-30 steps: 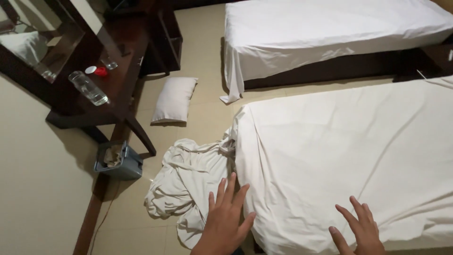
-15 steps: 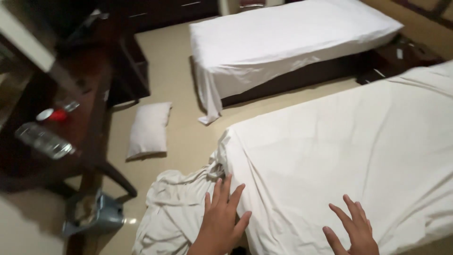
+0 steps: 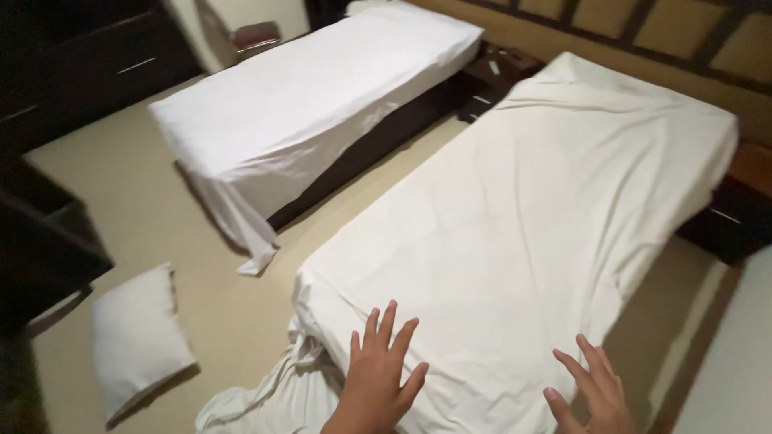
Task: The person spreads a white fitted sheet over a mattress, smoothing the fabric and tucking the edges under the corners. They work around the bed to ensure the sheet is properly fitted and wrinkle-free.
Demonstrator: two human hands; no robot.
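I'm looking down at the foot end of the near bed point(image 3: 523, 241), and both hands are flat on its white sheet point(image 3: 498, 305). My left hand point(image 3: 382, 374) has the fingers spread wide and straight, palm down on the cloth close to the near left corner of the mattress — nothing gripped, nothing pinched. My right hand point(image 3: 591, 394) sits further right, just inside the near right edge, fingers likewise loose and fanned, resting on the sheet without closing on it. The sheet covers the whole mattress, lightly creased, and hangs over the right side.

Just beside the left hand, at the corner, a bundle of crumpled white linen point(image 3: 273, 394) spills off the bed onto the beige floor point(image 3: 161, 209). Further left on the floor lies a white pillow point(image 3: 137, 337), flat and well apart from the bed. Across the gap stands a second bed point(image 3: 314, 104), also under a white sheet, with one corner of that sheet trailing down to the floor. Between the two beds at the head end sits a dark nightstand point(image 3: 503, 68) — and dark wooden furniture point(image 3: 48, 241) fills the left edge of my view.
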